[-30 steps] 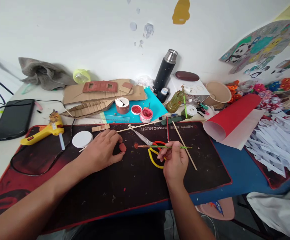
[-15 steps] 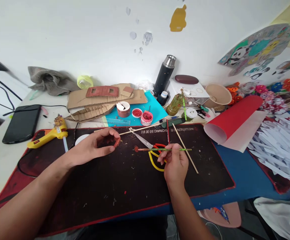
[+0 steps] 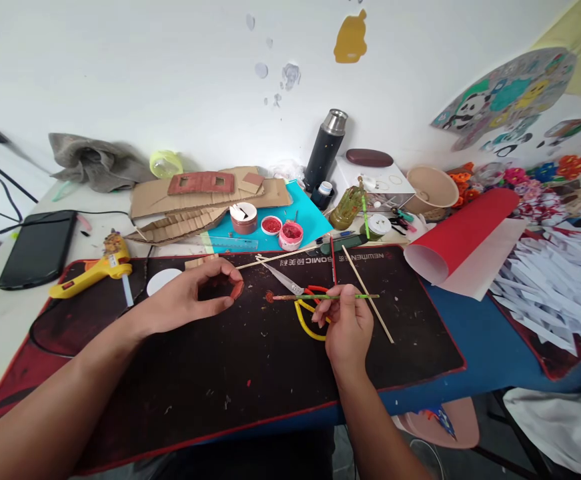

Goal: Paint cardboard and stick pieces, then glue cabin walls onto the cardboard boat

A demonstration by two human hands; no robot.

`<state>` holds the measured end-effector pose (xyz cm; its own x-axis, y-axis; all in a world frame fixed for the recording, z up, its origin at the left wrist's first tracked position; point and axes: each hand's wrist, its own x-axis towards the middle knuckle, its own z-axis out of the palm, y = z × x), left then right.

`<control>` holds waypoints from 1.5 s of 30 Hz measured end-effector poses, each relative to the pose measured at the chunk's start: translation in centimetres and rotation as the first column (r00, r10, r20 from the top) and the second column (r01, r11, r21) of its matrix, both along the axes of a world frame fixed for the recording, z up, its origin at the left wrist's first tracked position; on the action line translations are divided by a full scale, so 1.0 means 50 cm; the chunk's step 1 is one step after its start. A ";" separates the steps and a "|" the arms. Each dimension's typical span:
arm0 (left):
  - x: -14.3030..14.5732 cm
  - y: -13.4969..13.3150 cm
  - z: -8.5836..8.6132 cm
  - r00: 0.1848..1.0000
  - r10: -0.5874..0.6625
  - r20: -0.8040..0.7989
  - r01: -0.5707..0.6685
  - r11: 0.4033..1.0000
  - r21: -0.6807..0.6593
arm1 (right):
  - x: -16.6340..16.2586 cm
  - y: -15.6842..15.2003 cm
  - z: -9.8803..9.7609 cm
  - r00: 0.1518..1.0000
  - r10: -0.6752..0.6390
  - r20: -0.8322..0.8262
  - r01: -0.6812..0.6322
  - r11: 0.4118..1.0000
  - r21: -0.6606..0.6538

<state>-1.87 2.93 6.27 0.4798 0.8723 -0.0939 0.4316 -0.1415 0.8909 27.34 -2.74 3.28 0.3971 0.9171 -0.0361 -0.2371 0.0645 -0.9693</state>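
My left hand (image 3: 185,300) pinches a small reddish-brown piece (image 3: 238,289) between thumb and fingertips, held above the black mat; the fingers hide much of it. In my right hand (image 3: 349,333) is a thin paintbrush (image 3: 290,297) with a green-streaked handle, lying nearly level. Its bristles, coated in reddish-brown paint, point left toward the piece without touching it. Scissors (image 3: 304,325) with yellow and red handles lie on the mat, partly behind the right hand. Jars of brown paint (image 3: 244,225) and red paint (image 3: 290,244) stand open beyond the hands.
A yellow glue gun (image 3: 90,275) rests at the left. Behind the mat (image 3: 210,393) are cardboard pieces (image 3: 145,200) and a black flask (image 3: 323,153). Wooden sticks (image 3: 370,297) lie near the right hand. Farther right are a red paper roll (image 3: 465,233) and white paper strips (image 3: 555,287).
The piece in my left fingers has turned slightly. My right hand still holds the brush in nearly the same pose. The whole view has shifted a little.
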 end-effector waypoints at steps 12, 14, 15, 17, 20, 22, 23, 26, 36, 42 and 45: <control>0.015 -0.009 -0.009 0.982 -0.021 -0.187 0.081 0.945 0.318 | -0.031 -0.002 0.020 0.998 0.068 0.004 -0.068 0.996 0.049; 0.018 -0.012 -0.010 0.983 -0.018 -0.181 0.084 0.929 0.361 | -0.034 -0.002 0.021 0.997 0.073 0.010 -0.074 0.996 0.049; 0.018 -0.013 -0.011 0.984 -0.020 -0.177 0.087 0.922 0.378 | -0.035 -0.002 0.022 0.997 0.074 0.011 -0.074 0.996 0.050; 0.019 -0.015 -0.012 0.985 -0.025 -0.172 0.094 0.910 0.404 | -0.037 -0.003 0.023 0.997 0.075 0.010 -0.075 0.996 0.047; 0.019 -0.016 -0.013 0.984 -0.028 -0.174 0.102 0.895 0.434 | -0.039 -0.006 0.025 0.996 0.085 0.017 -0.085 0.996 0.040; 0.020 -0.016 -0.014 0.984 -0.018 -0.179 0.099 0.883 0.459 | -0.038 -0.008 0.027 0.996 0.090 0.017 -0.090 0.995 0.037; 0.020 -0.016 -0.014 0.983 -0.013 -0.181 0.098 0.877 0.471 | -0.037 -0.009 0.027 0.996 0.089 0.016 -0.090 0.995 0.037; 0.020 -0.017 -0.016 0.982 -0.008 -0.187 0.101 0.863 0.494 | -0.036 -0.009 0.030 0.997 0.076 0.018 -0.076 0.996 0.046; 0.021 -0.017 -0.017 0.982 0.016 -0.186 0.081 0.860 0.503 | -0.037 -0.010 0.032 0.997 0.074 0.033 -0.075 0.996 0.044; 0.020 -0.017 -0.015 0.980 0.015 -0.196 0.087 0.860 0.502 | -0.039 -0.014 0.033 0.994 0.098 0.050 -0.100 0.994 0.048; 0.019 -0.017 -0.015 0.980 0.009 -0.197 0.092 0.862 0.498 | -0.040 -0.014 0.034 0.994 0.099 0.050 -0.101 0.994 0.044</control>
<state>-0.90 2.10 5.51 0.5345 0.8040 0.2607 0.5656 -0.5694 0.5966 25.35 -3.46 4.97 0.3036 0.9525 0.0238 -0.1981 0.0875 -0.9763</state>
